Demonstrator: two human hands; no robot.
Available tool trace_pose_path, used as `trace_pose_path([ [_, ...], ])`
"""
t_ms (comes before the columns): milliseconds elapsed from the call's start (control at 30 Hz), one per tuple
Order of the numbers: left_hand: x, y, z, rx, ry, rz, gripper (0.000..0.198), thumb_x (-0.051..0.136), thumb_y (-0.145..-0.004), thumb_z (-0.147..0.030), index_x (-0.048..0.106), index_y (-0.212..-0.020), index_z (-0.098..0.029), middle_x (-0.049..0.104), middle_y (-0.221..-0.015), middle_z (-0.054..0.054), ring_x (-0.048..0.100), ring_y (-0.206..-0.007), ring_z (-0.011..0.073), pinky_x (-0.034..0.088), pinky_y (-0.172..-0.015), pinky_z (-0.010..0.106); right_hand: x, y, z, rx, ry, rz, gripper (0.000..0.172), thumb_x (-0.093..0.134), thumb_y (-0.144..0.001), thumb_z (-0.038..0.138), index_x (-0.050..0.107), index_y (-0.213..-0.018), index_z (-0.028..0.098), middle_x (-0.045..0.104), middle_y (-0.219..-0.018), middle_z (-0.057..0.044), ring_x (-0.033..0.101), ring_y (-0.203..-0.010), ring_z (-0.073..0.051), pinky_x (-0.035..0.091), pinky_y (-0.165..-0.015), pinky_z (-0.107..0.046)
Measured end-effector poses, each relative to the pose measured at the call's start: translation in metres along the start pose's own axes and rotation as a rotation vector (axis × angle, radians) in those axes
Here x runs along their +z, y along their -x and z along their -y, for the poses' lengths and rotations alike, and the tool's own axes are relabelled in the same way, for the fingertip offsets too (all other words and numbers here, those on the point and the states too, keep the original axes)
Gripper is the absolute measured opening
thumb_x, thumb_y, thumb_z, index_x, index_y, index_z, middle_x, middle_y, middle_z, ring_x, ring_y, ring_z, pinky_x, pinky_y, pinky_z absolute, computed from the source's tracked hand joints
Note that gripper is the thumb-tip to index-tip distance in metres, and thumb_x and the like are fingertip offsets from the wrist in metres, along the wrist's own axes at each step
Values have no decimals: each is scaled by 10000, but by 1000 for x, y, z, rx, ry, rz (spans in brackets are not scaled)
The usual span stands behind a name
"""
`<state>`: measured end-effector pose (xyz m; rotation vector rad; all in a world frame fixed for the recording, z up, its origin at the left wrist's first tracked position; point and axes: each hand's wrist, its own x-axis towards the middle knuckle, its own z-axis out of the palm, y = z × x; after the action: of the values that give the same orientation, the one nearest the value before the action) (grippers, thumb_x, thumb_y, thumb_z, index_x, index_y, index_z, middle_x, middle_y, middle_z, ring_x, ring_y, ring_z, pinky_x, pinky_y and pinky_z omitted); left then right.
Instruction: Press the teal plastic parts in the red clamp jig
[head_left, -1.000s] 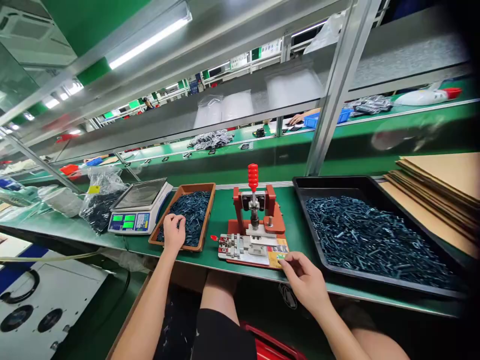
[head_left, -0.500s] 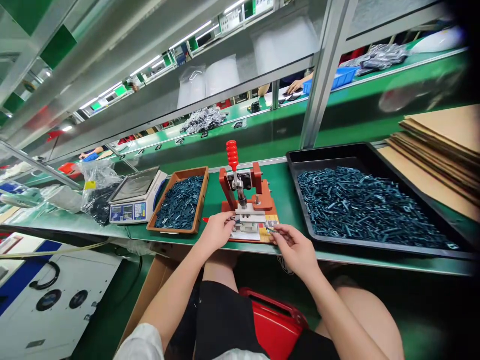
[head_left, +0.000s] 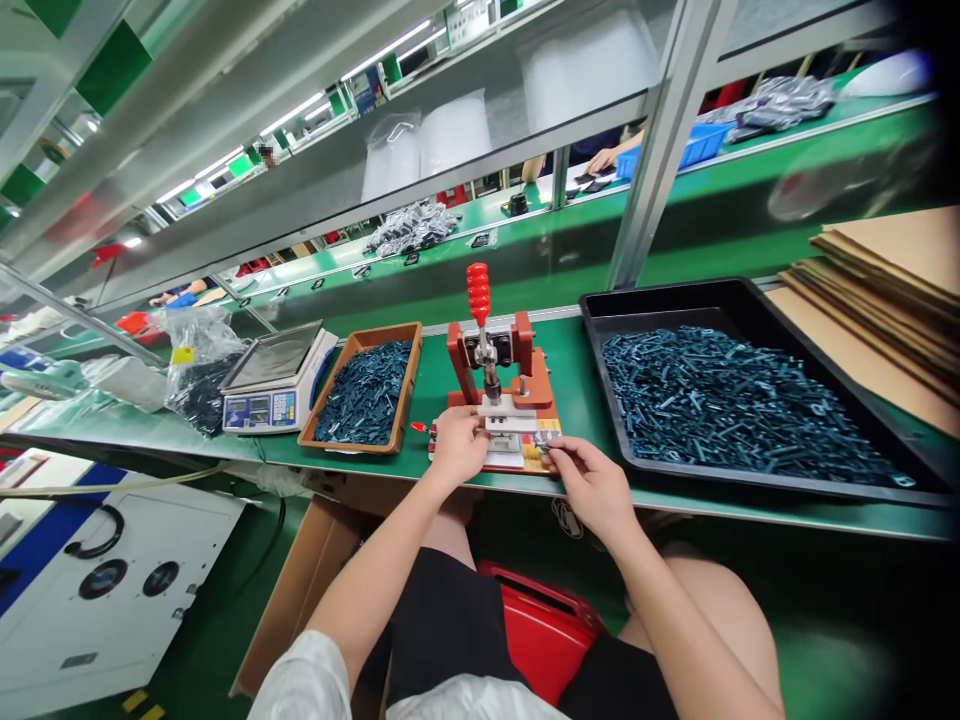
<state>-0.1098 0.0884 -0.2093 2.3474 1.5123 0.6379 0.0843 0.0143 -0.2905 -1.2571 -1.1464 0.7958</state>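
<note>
A toggle-clamp press (head_left: 491, 370) with a red ribbed handle stands upright on the green bench. My left hand (head_left: 459, 447) is at the left side of its metal fixture (head_left: 506, 440), fingers curled together; what they grip, if anything, is hidden. At the fixture's right side, my right hand (head_left: 596, 487) pinches a small, thin dark piece (head_left: 546, 446) between thumb and fingertips. Left of the press is a brown tray (head_left: 401, 400) of small dark blue-green strips. A larger black tray (head_left: 600, 318) on the right holds many similar strips.
A digital scale (head_left: 259, 412) and a plastic bag of black parts (head_left: 199, 385) lie to the left. Cardboard sheets (head_left: 885, 290) are stacked at far right. Metal frame posts (head_left: 660, 150) rise behind the bench. A co-worker's hand (head_left: 602, 160) shows beyond, near a blue bin (head_left: 701, 145).
My left hand has shifted slightly inward across the fixture's left side. My right hand stays by its right side with the small piece. The whole view has shifted a little.
</note>
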Motion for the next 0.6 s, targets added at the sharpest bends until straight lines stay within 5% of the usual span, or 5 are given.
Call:
trace_pose_path([
  [233, -1, -3, 1, 51, -82, 99, 127, 629, -902, -203, 755, -890, -191, 709, -1042, 77, 599, -1078, 288, 456, -976, 416, 1, -2, 4, 46, -40, 0, 491, 658, -868, 647, 689, -1039, 187, 734, -840, -94, 720, -783, -267, 620, -744, -392],
  [467, -3, -2, -4, 27, -152, 88, 137, 622, -888, -206, 720, -976, -168, 701, -1012, 91, 612, -1017, 293, 471, -924, 405, 3, -20, 26, -250, 287, 80, 243, 565, -917, 427, 670, -859, 216, 665, -943, -83, 631, -855, -241, 541, -751, -351],
  [600, -7, 5, -2, 103, -75, 91, 101, 721, -861, -268, 733, -929, -195, 706, -1049, 58, 610, -1058, 276, 458, -963, 399, 16, -37, 26, -282, 346, 160, 246, 527, -889, 368, 687, -973, 200, 660, -1035, -96, 625, -983, -267, 520, -891, -398],
])
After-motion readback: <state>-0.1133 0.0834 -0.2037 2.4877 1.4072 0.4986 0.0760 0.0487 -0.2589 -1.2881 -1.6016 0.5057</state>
